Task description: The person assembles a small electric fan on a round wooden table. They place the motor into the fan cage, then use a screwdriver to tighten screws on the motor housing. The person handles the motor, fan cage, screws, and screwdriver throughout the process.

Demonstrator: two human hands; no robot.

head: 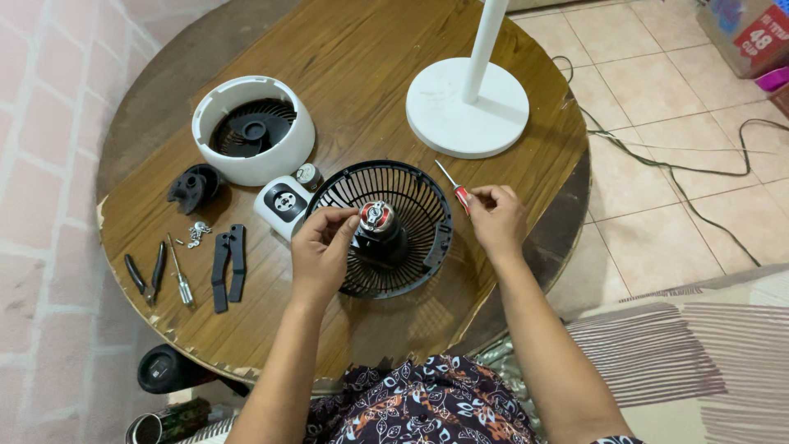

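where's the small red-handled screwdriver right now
In the head view, the small red-handled screwdriver is in the right hand, between the black fan grille and the white round stand base.

Even, soft daylight-like light; scene bright, no harsh glare. Short, faint shadows fall under the left hand (322,247) and right hand (496,218). Mild sheen on the round brown wooden table (353,57) beyond the hands. The white round plastic stand base (467,108), up past the right hand, is near overexposed. Focus sharp around both hands; no motion blur. Wide-angle bending shows at the frame edges: floor tile lines curve.
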